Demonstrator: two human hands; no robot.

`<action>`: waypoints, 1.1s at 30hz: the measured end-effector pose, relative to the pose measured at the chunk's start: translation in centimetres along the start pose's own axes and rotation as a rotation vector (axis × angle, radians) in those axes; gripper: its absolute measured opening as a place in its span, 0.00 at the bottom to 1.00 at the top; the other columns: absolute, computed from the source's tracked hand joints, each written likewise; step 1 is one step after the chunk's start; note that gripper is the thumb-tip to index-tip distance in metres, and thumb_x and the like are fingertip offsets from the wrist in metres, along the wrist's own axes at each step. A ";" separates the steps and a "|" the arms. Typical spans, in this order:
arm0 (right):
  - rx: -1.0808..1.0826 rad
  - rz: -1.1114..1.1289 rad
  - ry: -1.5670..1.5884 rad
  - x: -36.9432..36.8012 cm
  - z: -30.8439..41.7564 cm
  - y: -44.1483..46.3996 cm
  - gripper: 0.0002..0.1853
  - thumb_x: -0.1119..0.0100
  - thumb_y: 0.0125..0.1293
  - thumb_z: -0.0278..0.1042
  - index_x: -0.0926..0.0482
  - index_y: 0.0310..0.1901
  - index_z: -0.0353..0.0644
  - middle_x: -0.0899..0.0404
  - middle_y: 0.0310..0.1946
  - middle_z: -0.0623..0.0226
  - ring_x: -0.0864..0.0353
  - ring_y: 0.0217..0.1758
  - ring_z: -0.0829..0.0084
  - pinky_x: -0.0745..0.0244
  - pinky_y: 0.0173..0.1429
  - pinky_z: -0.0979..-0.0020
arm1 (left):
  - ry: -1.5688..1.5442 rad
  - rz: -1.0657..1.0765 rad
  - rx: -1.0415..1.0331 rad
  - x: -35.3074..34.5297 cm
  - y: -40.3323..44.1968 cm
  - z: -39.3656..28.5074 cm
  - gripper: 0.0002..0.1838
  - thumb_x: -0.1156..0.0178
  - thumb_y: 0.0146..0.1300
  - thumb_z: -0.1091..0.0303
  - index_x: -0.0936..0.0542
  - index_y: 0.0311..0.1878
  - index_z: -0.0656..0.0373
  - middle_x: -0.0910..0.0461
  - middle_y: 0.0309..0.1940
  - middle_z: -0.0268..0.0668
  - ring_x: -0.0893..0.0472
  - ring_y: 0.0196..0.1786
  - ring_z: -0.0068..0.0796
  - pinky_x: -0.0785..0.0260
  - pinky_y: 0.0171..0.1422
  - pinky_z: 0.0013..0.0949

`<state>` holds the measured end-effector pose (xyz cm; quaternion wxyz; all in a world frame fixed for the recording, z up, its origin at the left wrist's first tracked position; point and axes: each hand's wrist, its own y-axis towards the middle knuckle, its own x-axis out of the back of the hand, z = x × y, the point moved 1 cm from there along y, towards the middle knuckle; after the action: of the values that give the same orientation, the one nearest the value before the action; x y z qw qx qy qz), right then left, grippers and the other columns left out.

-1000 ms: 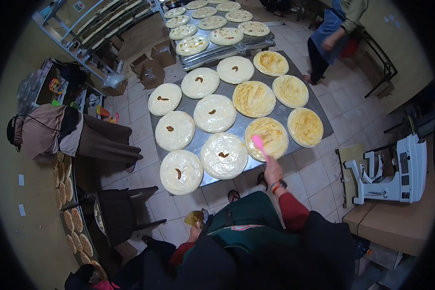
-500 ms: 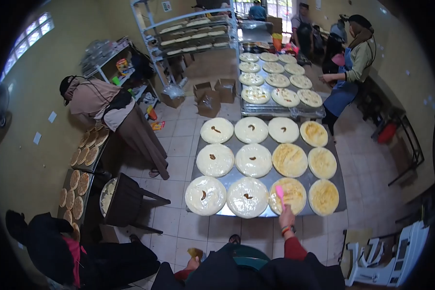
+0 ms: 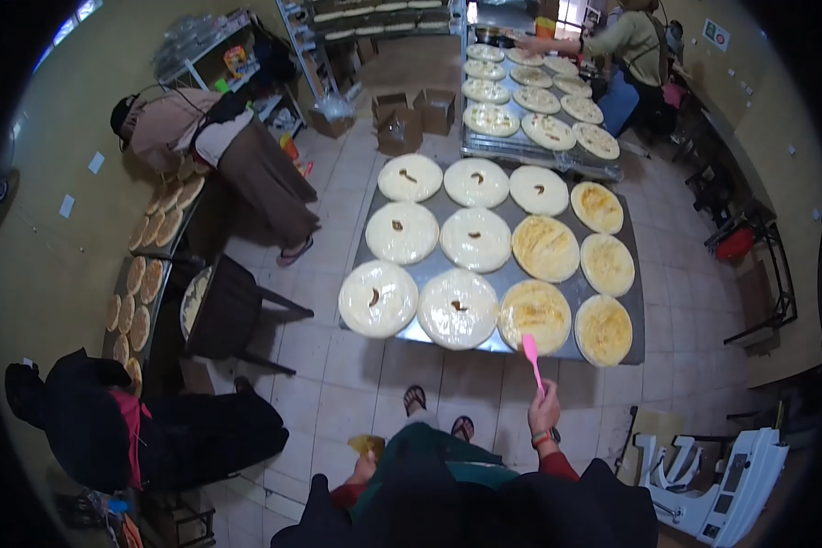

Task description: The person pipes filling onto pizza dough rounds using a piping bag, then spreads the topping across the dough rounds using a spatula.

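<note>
My right hand is closed round the handle of a pink spatula. Its blade is at the table's near edge, by a round, flat dough-like base with a yellow-brown spread on it. Low beside my body, my left hand is closed on a yellowish-brown object, whose kind I cannot make out. On the metal table lie several pale round bases in rows. Those on the left, such as the glossy white base, bear a dark streak in the middle; those at right carry the yellow-brown spread.
A second table with topped rounds stands beyond. At left, one person bends over browned rounds and another person is nearer. A dark stool-like stand, cardboard boxes and a white frame occupy the floor.
My right hand has drawn back toward me with the spatula, from over the spread-covered base to the table edge. The view has tilted down and shows my feet. A co-worker's arm reaches over the far table.
</note>
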<state>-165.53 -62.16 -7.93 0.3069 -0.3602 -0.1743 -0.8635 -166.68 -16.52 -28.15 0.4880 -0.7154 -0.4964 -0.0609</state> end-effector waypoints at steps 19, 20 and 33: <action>-0.132 0.030 -0.103 -16.9 13.8 3.8 0.10 0.60 0.62 0.38 0.32 0.43 0.49 0.24 0.26 0.54 0.25 0.29 0.50 0.33 0.31 0.55 | 0.180 -0.062 0.222 21.6 7.8 6.1 0.27 0.66 0.63 0.49 0.28 0.42 0.66 0.27 0.38 0.57 0.29 0.46 0.55 0.36 0.48 0.46; -0.198 -0.045 -0.145 -16.9 13.7 5.1 0.10 0.61 0.62 0.39 0.32 0.43 0.49 0.24 0.26 0.53 0.25 0.30 0.50 0.34 0.31 0.54 | 0.207 -0.055 0.238 22.9 8.4 6.4 0.28 0.66 0.63 0.49 0.28 0.42 0.66 0.27 0.38 0.57 0.29 0.46 0.55 0.36 0.48 0.46; -0.180 -0.124 -0.185 -17.2 14.3 7.6 0.09 0.57 0.61 0.41 0.31 0.40 0.50 0.25 0.24 0.52 0.26 0.28 0.49 0.33 0.30 0.54 | 0.121 -0.005 0.106 27.1 15.5 1.2 0.29 0.66 0.63 0.48 0.27 0.40 0.68 0.26 0.34 0.56 0.28 0.44 0.54 0.36 0.44 0.46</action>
<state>-143.69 -53.48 -10.14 0.2018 -0.4528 -0.1455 -0.8562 -141.66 1.59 -23.17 0.5543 -0.6824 -0.4701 -0.0789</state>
